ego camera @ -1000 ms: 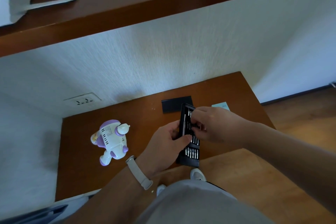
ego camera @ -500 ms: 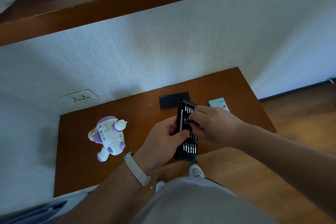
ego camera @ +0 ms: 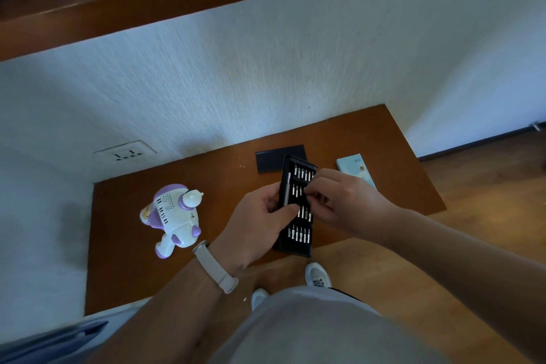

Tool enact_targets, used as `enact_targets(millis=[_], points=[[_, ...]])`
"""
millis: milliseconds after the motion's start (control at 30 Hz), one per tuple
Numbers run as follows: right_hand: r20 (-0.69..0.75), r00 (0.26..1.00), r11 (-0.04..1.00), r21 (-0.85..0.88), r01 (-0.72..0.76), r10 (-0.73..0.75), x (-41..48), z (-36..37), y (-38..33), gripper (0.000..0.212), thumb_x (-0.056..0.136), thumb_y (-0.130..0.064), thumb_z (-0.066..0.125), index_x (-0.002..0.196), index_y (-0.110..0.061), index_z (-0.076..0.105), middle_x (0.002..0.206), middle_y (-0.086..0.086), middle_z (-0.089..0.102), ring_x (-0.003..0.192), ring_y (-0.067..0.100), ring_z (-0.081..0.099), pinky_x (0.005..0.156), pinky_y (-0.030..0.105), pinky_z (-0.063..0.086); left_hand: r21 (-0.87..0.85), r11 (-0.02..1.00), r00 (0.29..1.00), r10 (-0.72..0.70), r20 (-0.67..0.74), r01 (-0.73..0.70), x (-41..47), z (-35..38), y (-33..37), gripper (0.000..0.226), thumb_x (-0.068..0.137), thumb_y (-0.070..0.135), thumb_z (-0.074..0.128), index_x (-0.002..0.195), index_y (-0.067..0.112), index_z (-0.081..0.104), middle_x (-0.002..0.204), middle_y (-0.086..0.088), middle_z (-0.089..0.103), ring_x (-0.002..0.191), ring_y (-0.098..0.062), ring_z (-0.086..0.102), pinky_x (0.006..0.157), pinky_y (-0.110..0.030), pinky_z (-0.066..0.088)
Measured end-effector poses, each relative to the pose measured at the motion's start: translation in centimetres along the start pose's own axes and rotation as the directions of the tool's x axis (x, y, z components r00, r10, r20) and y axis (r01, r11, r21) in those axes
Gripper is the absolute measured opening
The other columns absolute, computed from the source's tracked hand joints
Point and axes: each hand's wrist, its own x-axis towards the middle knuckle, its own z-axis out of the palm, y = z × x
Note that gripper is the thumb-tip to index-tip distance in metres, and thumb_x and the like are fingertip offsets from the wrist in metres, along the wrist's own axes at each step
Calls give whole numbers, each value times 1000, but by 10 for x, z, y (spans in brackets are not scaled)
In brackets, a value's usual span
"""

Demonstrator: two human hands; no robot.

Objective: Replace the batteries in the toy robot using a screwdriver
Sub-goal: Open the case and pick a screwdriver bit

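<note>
Compared w/ the pictures just before, very little has changed: the left hand (ego camera: 260, 224) still holds the black bit case (ego camera: 297, 210) by its left side, thumb across the front, and the right hand (ego camera: 342, 201) stays over the second row of bits, fingertips (ego camera: 308, 193) pinched together there. I cannot tell if a bit is already between them or only touched. So the task is prob. still at the start, choosing a bit; no screw is opened yet. The screwdriver handle (ego camera: 288, 189) lies in the left slot of the case, just beside the left thumb. The toy robot (ego camera: 174, 216) lies on the table (ego camera: 124, 245) toward its left edge, well apart from both hands, not touched. The case lid (ego camera: 273, 159) and a light blue box (ego camera: 356, 168) lie near the back edge.
</note>
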Motion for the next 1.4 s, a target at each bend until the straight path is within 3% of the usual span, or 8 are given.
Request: enact_targets(millis=[167,300,400,767,900,1033,1200,1400], points=[[72,990,993,2,-121,121,7,-3,7,14,91,-26,65,99,-17,70,93,-5,62,78,11,58,68,26,51,114,993,999,16,35,-20,3,0,0,35,98,16,64,117,46,62,98,7,79,90,-12,75,81,-31,61],[135,979,987,-71,-146,155,11,-4,6,15,91,-32,59,97,-21,66,89,-8,58,75,11,56,64,23,49,179,983,998,24,50,-33,6,0,0,32,98,19,63,127,33,63,99,7,78,90,-10,75,88,-37,60],[151,975,980,-135,-143,163,14,-3,3,13,92,-34,57,94,-22,61,86,-9,54,70,10,54,58,17,42,224,973,997,36,64,-49,7,0,1,30,98,21,63,127,31,63,99,8,78,90,-9,74,88,-37,60],[139,989,990,-141,-25,45,23,-6,-3,14,93,-21,60,95,-8,67,83,4,62,66,20,58,61,35,54,191,980,996,40,84,-55,11,-10,-1,25,98,20,63,120,32,66,100,10,78,91,-7,73,82,-22,58],[238,969,995,-93,-46,67,29,-8,-1,20,95,-30,56,106,-16,66,94,-3,60,80,15,58,72,30,54,166,985,997,33,66,-44,10,-14,-5,29,98,19,64,116,42,63,98,10,78,88,-7,74,75,-17,58],[301,948,991,-115,-73,105,36,-9,-4,15,96,-32,55,104,-22,62,93,-8,54,79,10,53,72,24,49,151,988,997,23,74,-34,11,-16,-7,27,98,19,63,119,35,65,98,9,78,89,-9,74,77,-18,58],[299,948,988,-137,-67,105,39,-9,-7,7,95,-30,54,93,-23,55,87,-8,51,71,9,51,65,24,47,158,987,996,28,81,-40,13,-18,-7,25,98,20,64,118,34,66,97,8,78,89,-9,74,78,-18,58],[194,980,992,-124,-17,41,37,0,-3,11,94,-24,57,96,-15,63,84,-4,55,67,13,52,58,21,40,126,991,997,40,70,-48,13,-19,-5,25,98,18,63,117,33,67,98,7,78,89,-9,74,75,-16,56]])
